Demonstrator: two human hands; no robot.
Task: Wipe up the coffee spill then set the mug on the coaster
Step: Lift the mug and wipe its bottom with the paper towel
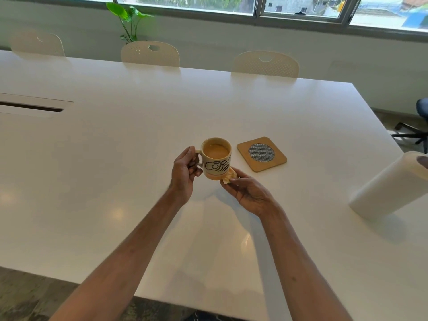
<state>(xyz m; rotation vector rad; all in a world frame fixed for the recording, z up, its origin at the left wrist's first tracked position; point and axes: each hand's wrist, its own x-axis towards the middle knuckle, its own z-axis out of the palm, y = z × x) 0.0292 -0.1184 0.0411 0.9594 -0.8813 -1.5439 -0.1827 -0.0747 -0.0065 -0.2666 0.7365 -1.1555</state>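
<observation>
A cream mug (216, 158) with dark "Coffee" lettering holds milky coffee and is lifted above the white table (115, 147). My left hand (185, 172) grips its handle on the left side. My right hand (245, 191) pinches a small crumpled, coffee-stained paper towel piece (229, 177) against the mug's lower right edge. A square wooden coaster (261, 154) with a round mesh centre lies flat on the table just right of the mug, with nothing on it. No spill is visible on the table surface around the mug.
A white paper towel roll (389, 186) stands at the right near the table's edge. Several cream chairs (150, 53) line the far side. A cable slot (30, 106) is set into the table at left. A dark office chair base (414, 133) is at far right.
</observation>
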